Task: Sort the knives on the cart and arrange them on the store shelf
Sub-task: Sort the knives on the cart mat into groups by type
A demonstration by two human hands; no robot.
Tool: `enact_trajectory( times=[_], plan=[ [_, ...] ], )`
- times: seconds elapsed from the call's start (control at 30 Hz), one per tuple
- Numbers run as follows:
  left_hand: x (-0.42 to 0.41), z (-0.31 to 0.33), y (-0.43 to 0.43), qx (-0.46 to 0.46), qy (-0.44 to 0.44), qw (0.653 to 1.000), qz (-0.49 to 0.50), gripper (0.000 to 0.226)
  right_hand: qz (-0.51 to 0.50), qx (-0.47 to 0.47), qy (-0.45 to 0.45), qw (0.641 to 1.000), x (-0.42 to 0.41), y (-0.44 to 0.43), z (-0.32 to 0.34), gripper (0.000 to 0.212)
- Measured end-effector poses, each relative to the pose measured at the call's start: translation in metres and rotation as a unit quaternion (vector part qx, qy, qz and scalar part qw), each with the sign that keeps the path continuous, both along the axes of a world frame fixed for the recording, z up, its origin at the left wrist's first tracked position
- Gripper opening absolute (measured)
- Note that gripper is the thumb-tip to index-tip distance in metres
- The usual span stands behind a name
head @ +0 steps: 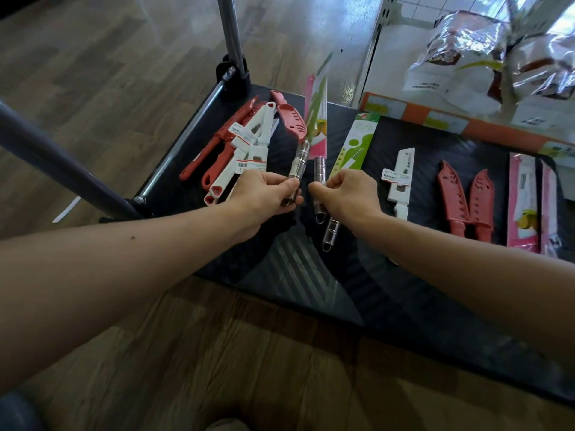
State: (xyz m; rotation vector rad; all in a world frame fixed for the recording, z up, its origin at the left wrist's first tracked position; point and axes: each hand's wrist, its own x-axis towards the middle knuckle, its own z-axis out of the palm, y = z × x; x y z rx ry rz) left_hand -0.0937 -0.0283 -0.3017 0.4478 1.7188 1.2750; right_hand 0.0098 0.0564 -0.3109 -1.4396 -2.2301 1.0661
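Note:
Knives lie spread over the black cart (420, 293). My left hand (264, 197) is shut on the steel handle of a knife in a green and pink card sleeve (315, 116), lifted and pointing away from me. My right hand (348, 194) pinches the steel handle of another knife (320, 175) in a pink sleeve. A third steel-handled knife in a green sleeve (354, 147) lies under my right hand. At the cart's left is a pile of white knives (252, 144) and red knives (214, 150).
On the cart's right lie one white sheathed knife (401, 178), two red sheathed knives (466, 200) and pink-carded knives (525, 200). The cart's metal handle posts (230, 35) stand at the left. A store shelf (466, 126) with orange price strip and bagged goods is behind.

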Motion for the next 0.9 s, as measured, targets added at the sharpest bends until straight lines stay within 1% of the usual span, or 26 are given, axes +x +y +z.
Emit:
enact_trajectory(
  times=[0.23,0.47,0.6,0.77,0.9],
  plan=[
    [0.006,0.000,0.007,0.018,-0.009,1.000,0.020,0.012,-0.026,-0.015,-0.005,1.000,0.021,0.005,0.003,0.029],
    [0.023,0.002,0.020,0.013,0.011,1.000,0.002,0.018,-0.055,-0.036,0.012,0.998,0.046,0.011,0.008,0.032],
    [0.035,-0.001,0.025,0.003,0.019,1.000,-0.022,0.016,-0.077,-0.032,0.009,0.996,0.061,0.016,0.009,0.035],
    [0.045,-0.006,0.034,-0.033,0.060,0.997,-0.034,0.013,-0.093,-0.039,0.006,0.995,0.079,0.020,0.009,0.033],
    [0.048,-0.013,0.037,-0.069,0.121,0.989,-0.048,0.011,-0.089,-0.043,0.008,0.995,0.086,0.025,0.009,0.033]
  ],
)
